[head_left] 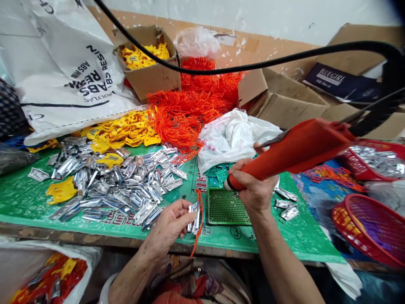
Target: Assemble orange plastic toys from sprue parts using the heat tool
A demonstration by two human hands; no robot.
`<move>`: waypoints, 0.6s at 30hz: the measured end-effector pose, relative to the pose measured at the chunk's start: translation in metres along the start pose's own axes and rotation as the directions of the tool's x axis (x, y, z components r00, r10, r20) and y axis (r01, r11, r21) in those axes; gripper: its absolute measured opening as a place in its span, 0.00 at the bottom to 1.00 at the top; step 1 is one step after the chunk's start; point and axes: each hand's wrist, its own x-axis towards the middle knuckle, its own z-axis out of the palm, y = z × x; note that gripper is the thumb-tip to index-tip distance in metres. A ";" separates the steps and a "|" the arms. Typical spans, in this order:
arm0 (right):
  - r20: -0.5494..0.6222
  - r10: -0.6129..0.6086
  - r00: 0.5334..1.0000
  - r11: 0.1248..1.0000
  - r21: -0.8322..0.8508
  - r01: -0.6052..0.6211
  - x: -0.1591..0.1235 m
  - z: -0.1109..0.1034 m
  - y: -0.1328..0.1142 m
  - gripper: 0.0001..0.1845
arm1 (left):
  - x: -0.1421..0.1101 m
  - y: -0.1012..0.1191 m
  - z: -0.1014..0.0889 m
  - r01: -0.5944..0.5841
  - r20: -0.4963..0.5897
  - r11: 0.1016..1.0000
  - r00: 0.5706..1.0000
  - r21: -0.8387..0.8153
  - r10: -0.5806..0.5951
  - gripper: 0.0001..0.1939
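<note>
My left hand (172, 223) pinches a small chrome-plated plastic part (194, 216) with a thin orange strip (198, 223) hanging down from it, just over the table's front edge. My right hand (253, 185) is wrapped round the orange body of a powered hand tool (297, 152), tip pointing down-left, over a small green perforated tray (225, 207). A black hose (284, 59) runs from the tool across the top. A heap of silver parts (126, 185) lies left of my left hand.
Yellow parts (120, 131) and a tangle of orange frames (193, 101) lie behind on the green mat (28, 198). A cardboard box of yellow parts (148, 63), a white resin sack (63, 71), a crumpled white bag (234, 135) and red baskets (370, 228) stand around.
</note>
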 end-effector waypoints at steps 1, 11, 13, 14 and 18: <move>-0.010 0.000 1.000 1.000 -0.014 0.000 0.001 0.000 0.001 0.05 | 0.000 0.000 0.000 0.001 0.000 1.000 1.000 -0.003 -0.001 0.15; 0.069 0.077 0.995 0.995 -0.071 -0.073 -0.010 0.006 0.015 0.04 | -0.001 0.002 0.000 0.027 -0.004 1.000 1.000 -0.012 -0.027 0.16; 0.069 0.067 0.995 0.997 -0.045 -0.064 -0.009 0.007 0.016 0.04 | -0.001 0.002 0.001 0.024 0.001 1.000 1.000 -0.008 -0.024 0.16; 0.068 0.062 0.996 0.998 -0.025 -0.061 -0.009 0.008 0.016 0.04 | -0.001 0.002 0.001 0.022 0.003 1.000 1.000 -0.005 -0.022 0.16; 0.063 0.049 0.997 0.999 -0.012 -0.048 -0.008 0.009 0.016 0.04 | 0.000 0.003 0.002 0.033 -0.002 0.999 0.999 -0.010 -0.033 0.15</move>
